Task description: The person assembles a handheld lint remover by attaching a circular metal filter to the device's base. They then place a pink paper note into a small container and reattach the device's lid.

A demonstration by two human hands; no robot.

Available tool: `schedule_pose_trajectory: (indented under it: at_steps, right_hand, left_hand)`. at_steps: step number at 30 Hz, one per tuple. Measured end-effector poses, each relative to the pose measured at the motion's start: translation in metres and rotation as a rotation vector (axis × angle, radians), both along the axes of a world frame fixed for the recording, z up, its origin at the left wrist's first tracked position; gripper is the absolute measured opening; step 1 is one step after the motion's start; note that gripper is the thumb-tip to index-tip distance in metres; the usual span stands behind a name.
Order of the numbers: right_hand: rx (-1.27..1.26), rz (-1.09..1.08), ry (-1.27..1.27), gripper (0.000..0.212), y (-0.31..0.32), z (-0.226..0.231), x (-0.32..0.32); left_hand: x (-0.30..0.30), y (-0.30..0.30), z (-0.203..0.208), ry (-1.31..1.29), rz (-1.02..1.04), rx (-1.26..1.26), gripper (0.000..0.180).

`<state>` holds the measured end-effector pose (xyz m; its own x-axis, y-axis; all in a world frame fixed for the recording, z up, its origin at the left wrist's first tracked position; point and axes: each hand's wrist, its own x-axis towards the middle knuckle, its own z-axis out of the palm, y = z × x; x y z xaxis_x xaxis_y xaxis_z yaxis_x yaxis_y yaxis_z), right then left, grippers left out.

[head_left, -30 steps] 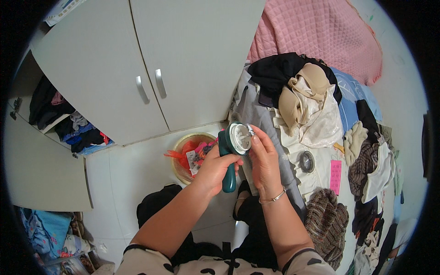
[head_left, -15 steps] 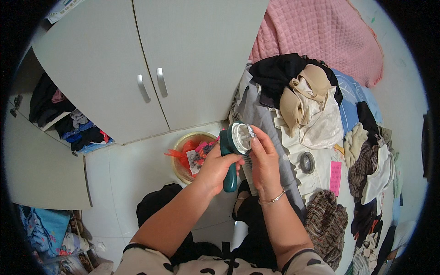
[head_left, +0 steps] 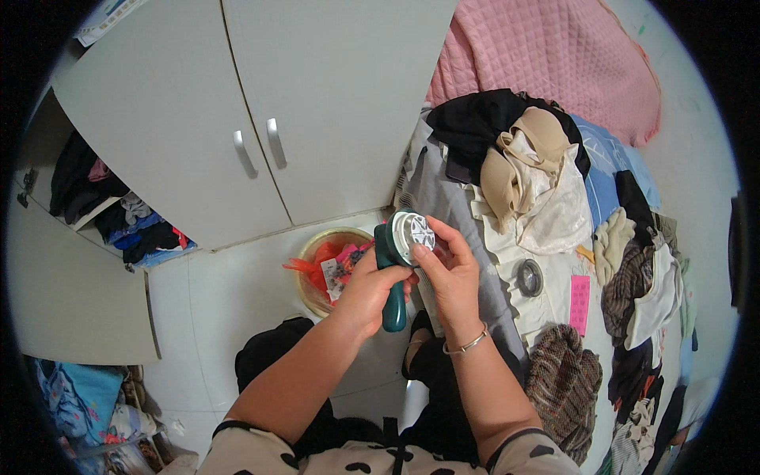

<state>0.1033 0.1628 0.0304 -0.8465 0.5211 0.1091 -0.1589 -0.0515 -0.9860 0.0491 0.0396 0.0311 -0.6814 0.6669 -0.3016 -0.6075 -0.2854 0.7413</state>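
A dark green fabric shaver (head_left: 393,307) stands tilted in front of me, its handle gripped by my left hand (head_left: 366,293). Its round white head faces up and to the right. On that head sits a silver, spoked blade (head_left: 423,232). My right hand (head_left: 451,273) has its thumb and fingers at the blade's edge, pinching it against the head; part of the rim is hidden behind my fingers. A round see-through cap with a dark ring (head_left: 530,279) lies on the bed to the right, apart from both hands.
Below my hands a yellowish waste basket (head_left: 307,293) holds a red bag and scraps. Clothes (head_left: 546,190) and a pink paper strip (head_left: 579,306) lie on the bed. A pale wardrobe (head_left: 182,103) fills the back, with an open compartment of clothes (head_left: 79,178) at left.
The silver blade has moved from standing on edge in my right fingers to lying flat on the shaver's head. My right thumb has come down to its edge.
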Motion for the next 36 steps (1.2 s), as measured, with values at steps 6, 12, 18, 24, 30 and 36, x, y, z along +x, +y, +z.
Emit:
schedule_pose_trajectory:
  at_steps: [6,12,18,24,30,36]
  right_hand:
    - [-0.033,0.002,0.003,0.043,-0.004,0.004,0.0]
    - [0.27,-0.037,0.058,0.044,-0.003,0.007,0.003]
    - [0.396,-0.036,0.109,0.037,0.004,0.018,0.007]
    - [0.289,-0.006,0.12,0.026,0.009,0.011,0.009]
    - [0.186,-0.03,0.152,0.017,0.006,0.013,0.009]
    - [0.255,0.0,0.149,0.02,0.006,0.014,0.008]
  left_hand:
    - [0.001,0.002,-0.001,-0.004,0.028,0.029,0.03]
    - [-0.008,-0.004,-0.001,-0.092,-0.052,0.05,0.028]
    - [-0.014,-0.007,-0.006,-0.196,-0.136,0.138,0.021]
    - [-0.013,-0.006,-0.007,-0.251,-0.165,0.173,0.023]
    - [-0.015,-0.007,-0.01,-0.26,-0.191,0.174,0.022]
    - [-0.014,-0.005,-0.009,-0.288,-0.19,0.191,0.022]
